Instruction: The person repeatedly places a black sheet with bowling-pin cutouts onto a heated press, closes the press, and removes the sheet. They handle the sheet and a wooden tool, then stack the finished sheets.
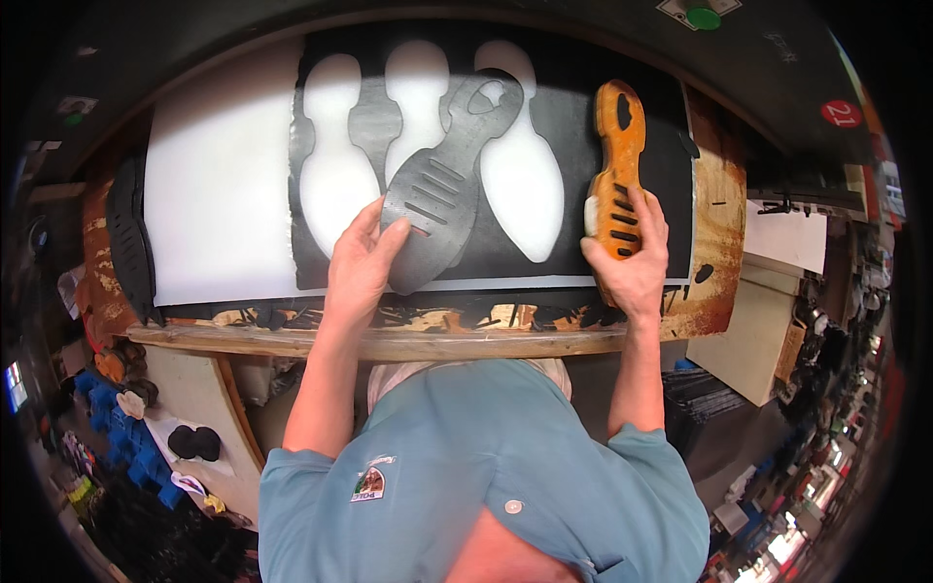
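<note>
Left hand [358, 262] pinching near edge of grey sole cutout [442, 189], lifted over black rubber sheet [573, 257] with three sole-shaped holes. Right hand [632, 264] gripping orange cutting die [619, 170], flat on sheet's right part. White cutting board [219, 185] beneath, on wooden bench [389, 342].

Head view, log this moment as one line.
left hand: lifts black cutout | right hand: holds orange die | black sheet: three holes
</note>
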Demonstrator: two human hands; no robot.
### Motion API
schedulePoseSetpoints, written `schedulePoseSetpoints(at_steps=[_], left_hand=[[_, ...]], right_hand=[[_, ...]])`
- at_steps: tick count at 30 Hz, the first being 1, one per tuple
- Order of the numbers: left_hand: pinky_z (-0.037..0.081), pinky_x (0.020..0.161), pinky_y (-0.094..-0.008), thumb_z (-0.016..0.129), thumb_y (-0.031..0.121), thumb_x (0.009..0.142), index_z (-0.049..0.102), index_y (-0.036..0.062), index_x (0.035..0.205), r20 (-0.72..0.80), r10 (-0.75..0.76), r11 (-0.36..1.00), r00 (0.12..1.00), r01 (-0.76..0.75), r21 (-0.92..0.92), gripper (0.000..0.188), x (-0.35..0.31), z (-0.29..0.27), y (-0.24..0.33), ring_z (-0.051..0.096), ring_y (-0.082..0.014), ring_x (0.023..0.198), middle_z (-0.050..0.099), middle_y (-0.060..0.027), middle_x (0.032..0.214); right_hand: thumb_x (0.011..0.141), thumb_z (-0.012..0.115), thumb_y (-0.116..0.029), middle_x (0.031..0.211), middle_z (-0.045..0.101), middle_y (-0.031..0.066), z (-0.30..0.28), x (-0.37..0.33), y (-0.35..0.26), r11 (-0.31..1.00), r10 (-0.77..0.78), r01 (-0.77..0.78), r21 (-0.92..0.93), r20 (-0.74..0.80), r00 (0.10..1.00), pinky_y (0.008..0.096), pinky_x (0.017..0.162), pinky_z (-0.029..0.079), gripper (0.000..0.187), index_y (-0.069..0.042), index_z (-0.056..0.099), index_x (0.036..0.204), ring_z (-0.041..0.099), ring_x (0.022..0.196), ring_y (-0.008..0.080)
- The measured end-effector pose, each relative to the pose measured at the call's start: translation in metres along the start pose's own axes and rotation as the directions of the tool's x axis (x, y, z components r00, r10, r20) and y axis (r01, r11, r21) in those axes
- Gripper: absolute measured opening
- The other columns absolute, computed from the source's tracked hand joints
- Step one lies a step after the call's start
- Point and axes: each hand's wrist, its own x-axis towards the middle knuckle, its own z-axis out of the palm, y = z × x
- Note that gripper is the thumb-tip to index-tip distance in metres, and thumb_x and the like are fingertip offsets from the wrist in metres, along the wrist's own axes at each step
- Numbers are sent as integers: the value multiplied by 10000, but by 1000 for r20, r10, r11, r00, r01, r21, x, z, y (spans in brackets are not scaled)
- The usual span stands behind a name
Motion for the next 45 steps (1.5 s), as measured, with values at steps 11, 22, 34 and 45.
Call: schedulePoseSetpoints(at_steps=[11,22,34,45], left_hand=[[570,907,-255,763,185,1047,771,13,1286,-350,571,805,743,-423,416,294,49,-240,53,705,-100,989,799,-58,1129],[491,1135,-440,700,313,997,685,9,1426,-450,815,213,364,535,818,526,51,-546,102,665,-380,1301,719,-211,1388],[490,1127,-387,671,247,1063,703,-43,1370,-184,877,225,444,-42,973,423,85,-308,78,664,-300,1284,718,-194,1357],[566,666,-441,764,15,902,695,18,849,653,517,98,553,-797,596,87,-71,7,-64,685,-344,721,720,-134,842]], right_hand=[[707,877,-279,1515,456,350,10,-4,8,955,-187,176,-239,-24,982,543,1077,480,866,24,601,1470,517,1273,489],[653,903,-239,1507,530,268,-3,6,3,992,-115,112,-59,-37,993,484,1067,512,863,8,641,1438,554,1259,412],[717,878,-377,1544,475,345,21,35,14,955,-234,224,-193,-31,972,536,1132,475,888,36,617,1459,524,1333,498],[726,927,-304,1547,468,298,33,5,30,957,-287,264,-120,-264,921,524,1123,471,838,7,613,1438,534,1322,468]])
